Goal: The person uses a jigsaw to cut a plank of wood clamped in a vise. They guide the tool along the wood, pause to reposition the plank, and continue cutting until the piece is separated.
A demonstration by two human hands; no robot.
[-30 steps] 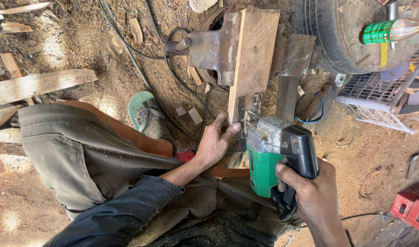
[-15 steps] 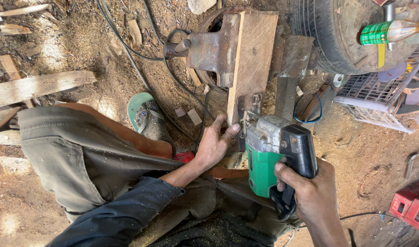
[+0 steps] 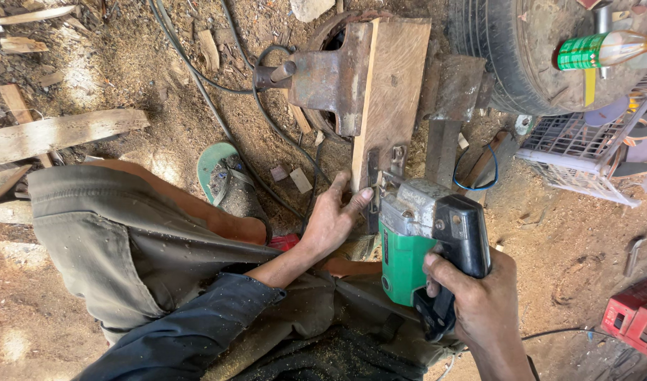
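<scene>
On the sawdust floor, right hand (image 3: 489, 300) grips one green jigsaw (image 3: 422, 233); left hand (image 3: 334, 215), fingers spread, seemingly steadies one board (image 3: 394, 92).

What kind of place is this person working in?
Probably an informal outdoor woodworking spot. The dirt ground is strewn with sawdust and wood offcuts, the right hand grips a green power saw at a plank, and a tyre lies nearby.

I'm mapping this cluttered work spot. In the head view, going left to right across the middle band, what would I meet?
Loose wooden plank → green sandal → left hand against the board's near end → green and black power saw, gripped by the right hand → white wire crate.
</scene>
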